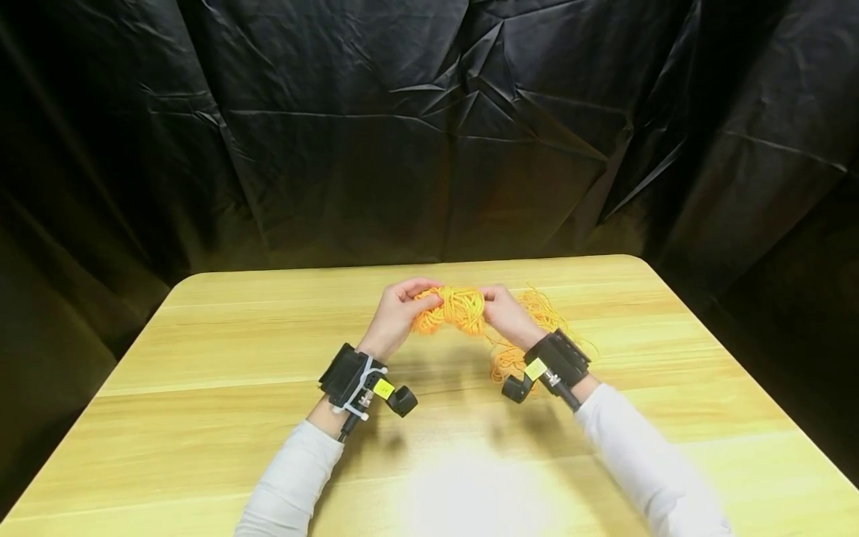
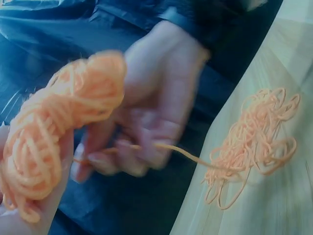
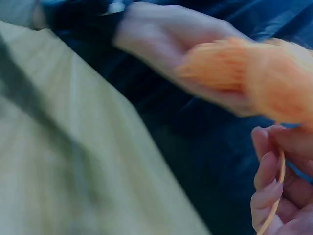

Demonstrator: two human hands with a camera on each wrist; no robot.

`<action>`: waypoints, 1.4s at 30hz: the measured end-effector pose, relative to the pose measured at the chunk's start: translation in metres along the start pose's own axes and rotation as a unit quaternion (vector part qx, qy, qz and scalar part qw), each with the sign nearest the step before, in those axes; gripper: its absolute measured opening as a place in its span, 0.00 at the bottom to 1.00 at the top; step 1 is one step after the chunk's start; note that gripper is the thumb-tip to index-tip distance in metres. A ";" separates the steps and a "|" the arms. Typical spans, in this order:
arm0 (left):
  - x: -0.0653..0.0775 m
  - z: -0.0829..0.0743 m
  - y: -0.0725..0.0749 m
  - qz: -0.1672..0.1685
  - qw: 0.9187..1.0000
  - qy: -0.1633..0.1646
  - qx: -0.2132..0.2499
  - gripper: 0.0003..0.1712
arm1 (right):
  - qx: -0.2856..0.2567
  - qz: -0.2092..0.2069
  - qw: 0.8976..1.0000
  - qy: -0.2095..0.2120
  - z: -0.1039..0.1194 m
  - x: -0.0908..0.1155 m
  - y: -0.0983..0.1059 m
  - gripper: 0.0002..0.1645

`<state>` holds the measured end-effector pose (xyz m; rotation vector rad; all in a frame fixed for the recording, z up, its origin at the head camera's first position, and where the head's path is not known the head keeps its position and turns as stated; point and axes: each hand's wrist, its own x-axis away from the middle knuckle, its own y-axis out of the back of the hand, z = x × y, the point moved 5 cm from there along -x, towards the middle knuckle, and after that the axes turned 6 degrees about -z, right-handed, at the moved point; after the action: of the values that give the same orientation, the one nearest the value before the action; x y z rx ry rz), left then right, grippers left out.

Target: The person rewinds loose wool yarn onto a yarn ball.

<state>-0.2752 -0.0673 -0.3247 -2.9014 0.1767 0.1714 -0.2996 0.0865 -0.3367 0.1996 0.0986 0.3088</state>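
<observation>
A wound bundle of orange yarn (image 1: pixel 459 307), narrowed in the middle, is held above the table. My left hand (image 1: pixel 397 313) grips its left end, thumb in front. On the bundle's right, my right hand (image 1: pixel 506 313) has its fingers curled round a single strand (image 2: pixel 183 152) that runs between the bundle and a loose heap of yarn (image 2: pixel 249 137) on the table. In the right wrist view the strand crosses the fingers of the right hand (image 3: pixel 288 181), and the bundle (image 3: pixel 220 63) looks blurred. Part of the heap is hidden behind the right forearm in the head view.
The wooden table (image 1: pixel 221 418) has rounded far corners. Behind it hangs a creased black sheet (image 1: pixel 349 164). Black wrist cameras on the left (image 1: pixel 403 401) and right (image 1: pixel 517 388) jut inward below the hands. A bright glare lies on the table near the front.
</observation>
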 end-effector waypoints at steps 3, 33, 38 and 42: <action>-0.002 0.000 0.004 -0.043 0.999 -0.010 0.011 0.17 | -0.039 0.009 0.999 -0.015 -0.013 0.006 -0.008 0.11; -0.001 0.003 0.012 -0.083 0.993 -0.035 -0.082 0.14 | 0.335 0.071 0.901 0.266 0.089 0.030 -0.025 0.09; 0.001 0.003 0.009 -0.050 0.994 -0.029 -0.095 0.14 | 0.244 0.080 0.944 0.209 0.084 0.011 -0.012 0.12; 0.002 0.005 0.005 -0.007 0.996 -0.021 -0.086 0.14 | 0.165 0.079 0.970 0.157 0.071 -0.001 -0.003 0.14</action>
<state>-0.2747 -0.0708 -0.3305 -3.0664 0.1414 0.2556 -0.2904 0.0704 -0.2684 0.4904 0.4511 0.4822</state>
